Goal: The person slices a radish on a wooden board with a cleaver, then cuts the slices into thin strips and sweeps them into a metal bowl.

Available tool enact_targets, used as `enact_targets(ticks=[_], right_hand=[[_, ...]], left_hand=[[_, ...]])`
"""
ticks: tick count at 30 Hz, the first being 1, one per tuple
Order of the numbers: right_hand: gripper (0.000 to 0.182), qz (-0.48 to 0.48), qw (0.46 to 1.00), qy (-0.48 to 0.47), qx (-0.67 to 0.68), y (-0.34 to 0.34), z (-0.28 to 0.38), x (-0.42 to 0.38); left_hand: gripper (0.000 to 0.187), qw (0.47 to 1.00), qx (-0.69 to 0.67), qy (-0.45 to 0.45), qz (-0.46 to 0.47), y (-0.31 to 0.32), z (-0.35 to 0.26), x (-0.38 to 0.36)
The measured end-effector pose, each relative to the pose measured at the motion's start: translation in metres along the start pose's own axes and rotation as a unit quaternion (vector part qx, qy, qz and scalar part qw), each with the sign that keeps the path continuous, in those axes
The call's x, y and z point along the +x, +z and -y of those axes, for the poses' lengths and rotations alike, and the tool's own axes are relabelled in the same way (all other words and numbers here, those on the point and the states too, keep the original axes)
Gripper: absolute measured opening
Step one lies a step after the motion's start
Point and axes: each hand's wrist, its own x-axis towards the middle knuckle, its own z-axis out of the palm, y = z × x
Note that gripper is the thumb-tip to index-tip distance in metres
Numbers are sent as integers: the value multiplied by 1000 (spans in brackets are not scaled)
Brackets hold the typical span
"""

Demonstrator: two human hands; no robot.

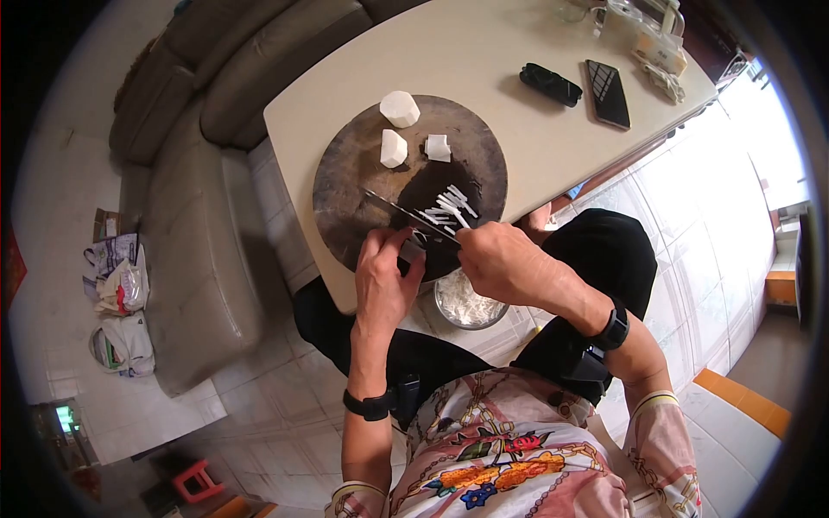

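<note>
A round, dark wooden chopping board (pixel 350 155) lies on the table corner in front of me. My right hand (pixel 505 259) grips a knife (pixel 406 209) whose blade slants across the board toward the upper left. Just left of the blade, my left hand (pixel 384 272) rests with curled fingers, a small white piece showing at its fingertips. White radish strips (pixel 451 205) lie beyond the blade. Farther up are two peeled white radish chunks (pixel 400 109) (pixel 394 148) and a short stack of squarish slices (pixel 438 148).
Below the board's edge, a metal bowl (pixel 471 326) holds many white shreds. A black case (pixel 550 85) and a phone (pixel 608 93) lie farther along the cream table (pixel 484 43). A grey sofa (pixel 199 259) stands at left, with bags (pixel 121 293) beyond it.
</note>
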Motion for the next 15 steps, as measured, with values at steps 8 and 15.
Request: enact_targets(ticks=[8,15], right_hand=[[16,2,1000,9,-12,0,4,2],[15,-13,1000,-19,3,0,13,-10]], left_hand=[[33,998,-9,-49,-25,6,-2,-3],[23,991,-4,41,-125,19,-2,-18]])
